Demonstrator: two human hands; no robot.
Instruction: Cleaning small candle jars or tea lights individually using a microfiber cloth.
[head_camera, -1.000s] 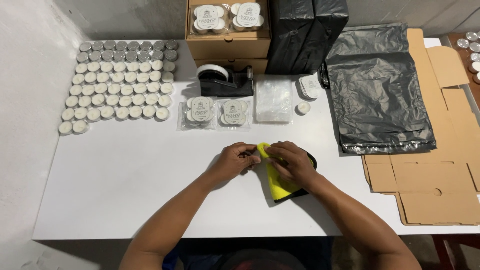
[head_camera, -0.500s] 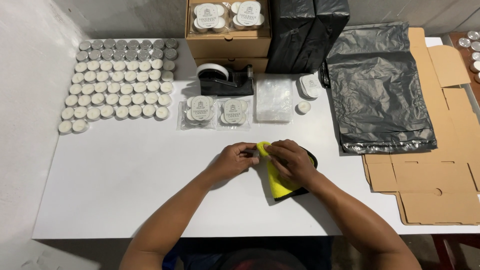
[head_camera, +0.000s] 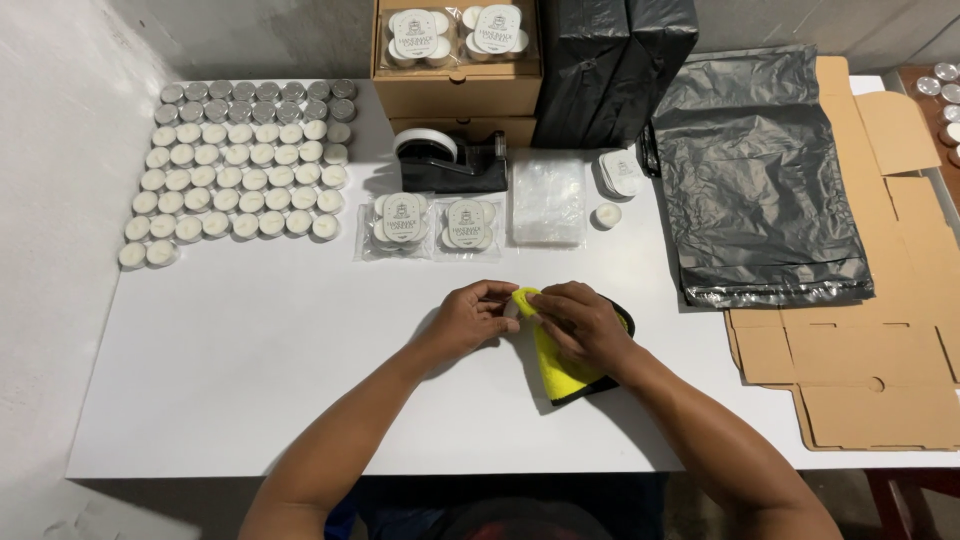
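Note:
My left hand (head_camera: 468, 318) and my right hand (head_camera: 580, 322) meet at the middle of the white table (head_camera: 250, 380). Both pinch the top corner of a yellow cloth with a black edge (head_camera: 562, 368), which lies under my right hand. Something small may sit between my left fingertips, but the cloth and fingers hide it. Beyond my hands lie two clear packets of tealight candles (head_camera: 435, 224) and a single loose tealight (head_camera: 606, 214).
Rows of several tealights (head_camera: 240, 170) fill the far left. A black tape dispenser (head_camera: 450, 160), a stack of clear bags (head_camera: 548, 200), cardboard boxes with packed candles (head_camera: 455, 50), black plastic bags (head_camera: 765, 180) and flat cardboard sheets (head_camera: 860, 370) lie behind and right.

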